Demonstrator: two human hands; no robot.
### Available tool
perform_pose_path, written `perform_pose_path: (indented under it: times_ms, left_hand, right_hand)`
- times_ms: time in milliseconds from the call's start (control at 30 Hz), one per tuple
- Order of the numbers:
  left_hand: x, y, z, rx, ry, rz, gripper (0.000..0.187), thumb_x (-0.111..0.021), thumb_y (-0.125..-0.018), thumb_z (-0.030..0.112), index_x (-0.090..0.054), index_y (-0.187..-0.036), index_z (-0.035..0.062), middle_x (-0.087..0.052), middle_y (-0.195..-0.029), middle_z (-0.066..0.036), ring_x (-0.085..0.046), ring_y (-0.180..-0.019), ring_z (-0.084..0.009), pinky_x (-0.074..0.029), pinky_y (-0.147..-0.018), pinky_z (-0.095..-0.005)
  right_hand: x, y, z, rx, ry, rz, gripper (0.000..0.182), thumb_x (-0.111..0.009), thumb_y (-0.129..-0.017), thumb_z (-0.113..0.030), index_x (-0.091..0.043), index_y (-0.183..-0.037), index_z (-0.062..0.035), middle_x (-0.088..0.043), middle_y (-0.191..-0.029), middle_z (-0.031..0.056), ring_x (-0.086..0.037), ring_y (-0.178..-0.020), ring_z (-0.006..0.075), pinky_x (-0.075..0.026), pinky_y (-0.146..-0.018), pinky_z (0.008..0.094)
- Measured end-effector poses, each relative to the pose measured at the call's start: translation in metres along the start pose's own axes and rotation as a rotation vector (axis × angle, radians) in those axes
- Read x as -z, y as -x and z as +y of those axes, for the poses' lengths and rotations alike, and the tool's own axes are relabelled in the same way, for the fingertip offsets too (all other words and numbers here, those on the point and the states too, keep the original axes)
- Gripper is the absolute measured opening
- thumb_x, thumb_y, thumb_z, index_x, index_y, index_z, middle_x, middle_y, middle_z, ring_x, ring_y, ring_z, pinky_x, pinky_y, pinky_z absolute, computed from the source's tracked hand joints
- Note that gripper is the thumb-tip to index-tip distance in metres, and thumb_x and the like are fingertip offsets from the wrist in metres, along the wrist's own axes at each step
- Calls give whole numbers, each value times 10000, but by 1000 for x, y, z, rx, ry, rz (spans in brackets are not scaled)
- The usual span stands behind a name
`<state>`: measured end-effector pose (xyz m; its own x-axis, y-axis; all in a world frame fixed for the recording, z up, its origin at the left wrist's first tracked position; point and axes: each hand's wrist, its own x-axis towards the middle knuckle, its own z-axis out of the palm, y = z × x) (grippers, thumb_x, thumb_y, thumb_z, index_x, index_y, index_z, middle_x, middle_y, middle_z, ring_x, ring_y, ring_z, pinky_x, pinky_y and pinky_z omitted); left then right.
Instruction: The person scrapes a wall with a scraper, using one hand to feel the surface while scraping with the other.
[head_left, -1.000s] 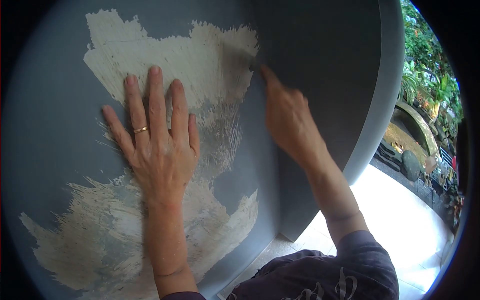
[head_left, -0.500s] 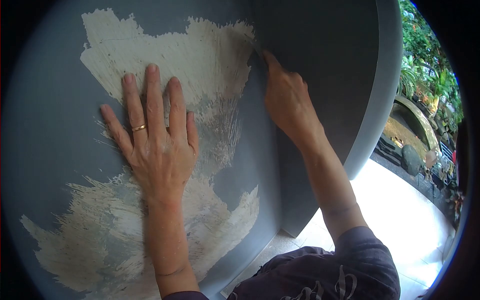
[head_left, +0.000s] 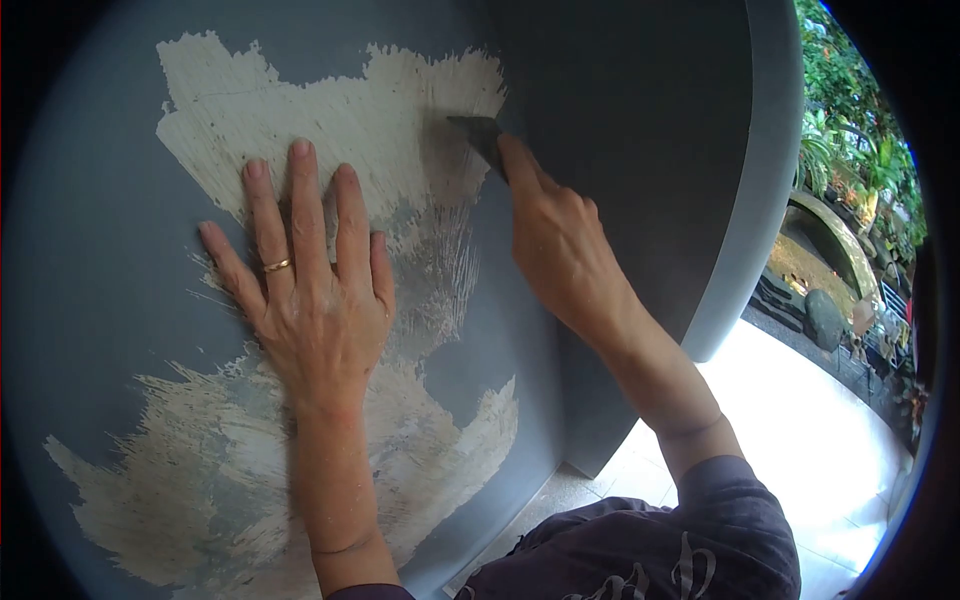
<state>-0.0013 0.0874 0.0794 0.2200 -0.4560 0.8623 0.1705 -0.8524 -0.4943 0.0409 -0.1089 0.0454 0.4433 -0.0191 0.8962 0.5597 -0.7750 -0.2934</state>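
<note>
My left hand (head_left: 325, 290) lies flat against a grey painted wall (head_left: 90, 290), fingers spread, a ring on one finger. Its fingertips rest on the lower part of a pale, rough-edged bare patch (head_left: 310, 110). In my right hand (head_left: 560, 220) is a scraper (head_left: 483, 135), its dark blade angled to the left over the right side of that patch. The fingers wrap round the handle and hide most of it. A second scraped patch (head_left: 200, 470) with streaky edges spreads below, partly behind my left forearm.
To the right the wall turns at an inner corner into a darker grey wall (head_left: 640, 150) with a rounded outer edge (head_left: 750, 190). Beyond lie a bright tiled floor (head_left: 800, 430), a stone-edged basin (head_left: 830, 240) and green plants (head_left: 850, 100).
My right hand has moved left and down with the scraper, so its blade shows more fully over the pale patch. My left hand stays at the same place on the wall.
</note>
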Motion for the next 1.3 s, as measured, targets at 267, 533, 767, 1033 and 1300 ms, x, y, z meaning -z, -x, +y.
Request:
perform_pose_path:
  times_ms: [267, 533, 767, 1033, 1300]
  left_hand:
    - [0, 0, 0, 9, 17, -9, 487, -612, -846, 358, -561, -1307, 211, -429, -1466, -47, -325, -1393, -302, -90, -1161, -570]
    - [1, 2, 1, 1, 1, -13, 483, -601, -849, 362, -560, -1306, 212, -429, -1466, -42, -326, -1393, -299, -103, -1163, -565]
    - [1, 2, 0, -4, -9, -12, 469, -577, -866, 378, -562, -1304, 210, -430, -1464, -46, -322, -1395, -295, -106, -1161, -568]
    - [0, 3, 0, -1, -4, -11, 479, -601, -847, 378, -570, -1294, 207, -434, -1462, -51, -330, -1391, -299, -98, -1163, -565]
    - [1, 2, 0, 8, 8, -14, 486, -608, -840, 366, -564, -1299, 213, -431, -1464, -50, -331, -1390, -300, -95, -1163, -566]
  right_hand:
    - [8, -8, -4, -33, -47, -58, 375, -377, -822, 109, -419, -1194, 138, -604, -1039, 347, -625, -807, 511, -555, -704, 539]
    - [16, -21, 2, -145, -103, -153, 395, -366, -832, 88, -426, -1223, 95, -581, -1143, 321, -610, -843, 528, -555, -752, 539]
    - [12, -22, 7, -141, -109, -130, 414, -370, -829, 89, -417, -1241, 88, -548, -1163, 357, -616, -810, 530, -567, -729, 523]
    - [5, -7, -7, 73, 0, -19, 430, -402, -830, 82, -394, -1256, 141, -524, -1215, 354, -648, -775, 490, -588, -665, 494]
    - [7, 14, -3, 119, 119, -122, 479, -421, -819, 69, -392, -1292, 142, -457, -1323, 334, -661, -749, 464, -593, -639, 468]
